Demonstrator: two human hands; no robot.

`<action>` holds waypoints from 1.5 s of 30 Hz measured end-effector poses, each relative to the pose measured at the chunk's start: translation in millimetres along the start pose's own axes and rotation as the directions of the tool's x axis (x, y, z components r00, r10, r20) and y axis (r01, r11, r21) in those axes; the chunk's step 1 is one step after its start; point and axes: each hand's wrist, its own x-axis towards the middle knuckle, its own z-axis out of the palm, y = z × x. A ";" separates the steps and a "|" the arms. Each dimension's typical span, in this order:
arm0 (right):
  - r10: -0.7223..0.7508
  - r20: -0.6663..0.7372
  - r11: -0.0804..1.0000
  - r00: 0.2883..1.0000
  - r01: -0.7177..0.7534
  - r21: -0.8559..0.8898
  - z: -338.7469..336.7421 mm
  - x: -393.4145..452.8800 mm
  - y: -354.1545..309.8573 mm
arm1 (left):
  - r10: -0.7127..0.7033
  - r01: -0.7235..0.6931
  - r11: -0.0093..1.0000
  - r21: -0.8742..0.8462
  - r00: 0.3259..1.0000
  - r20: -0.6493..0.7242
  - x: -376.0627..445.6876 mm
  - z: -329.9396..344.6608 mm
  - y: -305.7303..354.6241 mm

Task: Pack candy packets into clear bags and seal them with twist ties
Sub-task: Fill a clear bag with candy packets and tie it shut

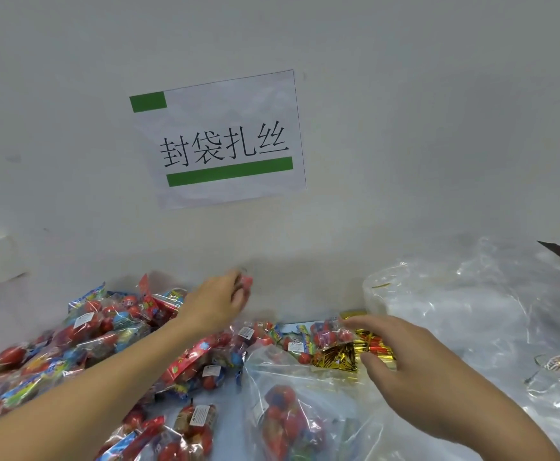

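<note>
While left hand (217, 302) is pinching candy packet (246, 281) near tabletop's far edge, I'm reaching right hand (415, 371), fingers spread, toward gold twist ties (335, 359); clear bag (292, 407) part-filled, unsealed.

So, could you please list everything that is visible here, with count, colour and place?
candy packets: many, mostly red and blue, heaped at left and centre
clear bag: one, transparent, candy inside, bottom centre
twist ties: a bundle, gold, centre right
empty clear bags: a stack, transparent, right
paper sign: one, white with green bars, on the wall
left hand: grip on one red packet, raised above the heap
right hand: fingers relaxed, reaching over the gold ties
</note>
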 end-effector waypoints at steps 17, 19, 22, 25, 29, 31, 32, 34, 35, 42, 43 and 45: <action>-0.111 -0.240 0.992 0.965 0.122 0.032 13.1 6.1 -37.3 | 0.018 0.289 0.089 -0.953 0.956 0.292 -101.6 -44.5 129.6; -0.027 -0.316 1.000 0.948 0.029 0.001 8.9 6.2 -29.2 | 0.058 0.255 0.191 -0.948 0.961 0.270 -99.5 -44.8 122.9; 0.064 -0.334 0.997 0.940 -0.071 -0.008 2.3 6.2 -19.8 | -0.088 0.187 0.317 -0.930 0.982 0.167 -80.6 -36.2 99.0; 0.105 -0.370 0.994 0.923 -0.086 0.068 -1.6 5.0 -16.5 | -0.263 0.224 0.567 -0.793 0.961 0.083 -53.5 -11.1 61.3; 0.194 -0.374 0.965 0.907 -0.107 0.242 -3.5 5.6 -9.7 | -0.240 0.295 0.891 -0.345 0.951 0.194 -29.8 35.0 11.8; 0.220 -0.346 0.941 0.912 -0.105 0.321 -6.0 6.3 -8.4 | -0.207 0.252 0.960 -0.123 0.932 0.297 -24.8 52.0 -4.8; 0.231 -0.328 0.927 0.916 -0.105 0.359 -7.0 6.4 -8.0 | -0.191 0.211 0.977 -0.026 0.925 0.329 -22.3 57.8 -9.8; 0.242 -0.297 0.912 0.924 -0.111 0.395 -8.3 6.1 -7.8 | -0.145 0.095 0.984 0.153 0.923 0.357 -18.5 65.2 -15.2; 0.243 -0.286 0.909 0.927 -0.114 0.402 -8.5 5.8 -7.4 | -0.122 0.047 0.977 0.209 0.924 0.363 -16.9 67.5 -15.5; 0.252 -0.271 0.921 0.929 -0.145 0.362 -7.6 5.9 -8.6 | -0.113 0.125 0.992 -0.030 0.958 0.263 -15.2 67.9 -4.0; 0.258 -0.283 0.923 0.924 -0.149 0.354 -7.2 5.9 -9.0 | -0.136 0.168 0.978 -0.122 0.961 0.239 -15.1 65.8 -2.4; 0.266 -0.310 0.931 0.913 -0.159 0.329 -6.3 5.5 -9.7 | -0.207 0.246 0.921 -0.303 0.966 0.155 -14.5 58.0 2.1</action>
